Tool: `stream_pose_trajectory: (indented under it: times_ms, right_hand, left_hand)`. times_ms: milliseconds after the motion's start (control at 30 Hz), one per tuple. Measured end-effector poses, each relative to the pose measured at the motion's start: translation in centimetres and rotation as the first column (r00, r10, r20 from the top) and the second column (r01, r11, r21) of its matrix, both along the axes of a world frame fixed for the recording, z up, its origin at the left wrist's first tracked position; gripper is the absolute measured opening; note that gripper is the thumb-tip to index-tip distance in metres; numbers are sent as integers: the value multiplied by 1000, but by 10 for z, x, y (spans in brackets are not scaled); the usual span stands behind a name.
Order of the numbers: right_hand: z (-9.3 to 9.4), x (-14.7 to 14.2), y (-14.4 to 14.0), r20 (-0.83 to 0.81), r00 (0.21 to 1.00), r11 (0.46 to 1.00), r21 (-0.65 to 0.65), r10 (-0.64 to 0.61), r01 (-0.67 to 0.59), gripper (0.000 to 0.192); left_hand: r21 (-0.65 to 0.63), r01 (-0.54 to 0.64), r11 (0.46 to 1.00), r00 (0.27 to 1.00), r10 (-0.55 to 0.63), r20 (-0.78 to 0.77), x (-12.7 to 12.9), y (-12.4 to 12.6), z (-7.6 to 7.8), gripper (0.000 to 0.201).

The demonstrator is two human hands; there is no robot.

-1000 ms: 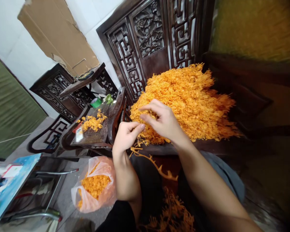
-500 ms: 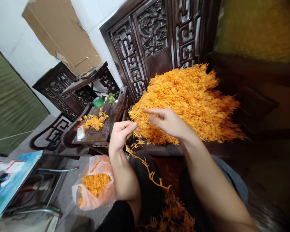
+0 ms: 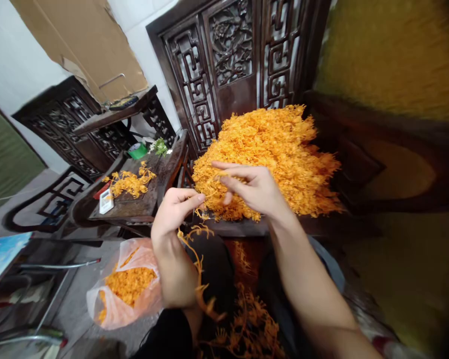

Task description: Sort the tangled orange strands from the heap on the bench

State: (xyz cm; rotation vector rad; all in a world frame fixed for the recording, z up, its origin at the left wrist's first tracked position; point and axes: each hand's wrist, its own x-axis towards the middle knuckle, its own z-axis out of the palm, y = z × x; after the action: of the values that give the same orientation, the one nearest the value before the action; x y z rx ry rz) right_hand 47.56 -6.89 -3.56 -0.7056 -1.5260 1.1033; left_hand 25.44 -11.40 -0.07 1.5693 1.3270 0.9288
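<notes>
My left hand [image 3: 174,212] is closed, its thumb and forefinger pinching a thin, orange, knotted strand with curly offshoots [image 3: 200,269]. The strand's loose length hangs below that hand, over my dark-clothed legs. Just to the right, my right hand [image 3: 256,187] has its forefinger stretched out, while an orange piece shows between its other fingertips. Behind both hands a big heap of similar orange strands [image 3: 269,139] rests on a dark wooden seat. More orange strands [image 3: 250,324] lie low between my legs, in shadow.
A wooden side table [image 3: 134,207] at left bears a small orange bunch [image 3: 130,183], green tape [image 3: 137,150] and a white device [image 3: 106,201]. A pink plastic bag [image 3: 119,311] of orange pieces stands on the floor. Carved chair backs [image 3: 239,94] rise behind.
My view has shifted, so most things sit further left. My right hand's fingers have drawn in around an orange piece. The hanging strand has swung to a steeper angle.
</notes>
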Motion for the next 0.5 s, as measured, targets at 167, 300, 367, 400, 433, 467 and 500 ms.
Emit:
stream_pose_trajectory:
  times_ms: [167, 300, 367, 400, 433, 467, 500]
  right_hand:
    - [-1, -8, 1, 111, 994, 999, 43, 8, -13, 27]
    - [-11, 17, 44, -167, 898, 913, -44, -407, 405, 41]
    - [-9, 36, 80, -237, 796, 823, -26, -556, 567, 47]
    - [-7, 44, 99, -173, 785, 795, 22, -594, 606, 48]
    - [-3, 49, 118, -63, 780, 772, 113, -623, 626, 48]
    - [0, 52, 135, 62, 760, 750, 236, -646, 618, 47]
    - [3, 51, 151, 194, 721, 732, 359, -666, 579, 46]
  left_hand:
    - [2, 147, 989, 979, -145, -142, 15, 10, -1, 41]
    - [20, 245, 969, 960, -240, -146, 8, 6, 1, 40]
    - [73, 122, 990, 990, -116, -78, -1, 3, 0, 40]
    - [107, 38, 994, 998, -34, -44, -4, 1, 0, 40]
    - [139, -36, 990, 999, 38, -15, -7, 1, -1, 40]
    - [167, -86, 982, 996, 87, 4, -8, 1, -2, 40]
    - [190, -112, 975, 994, 111, 14, -8, 2, -3, 41]
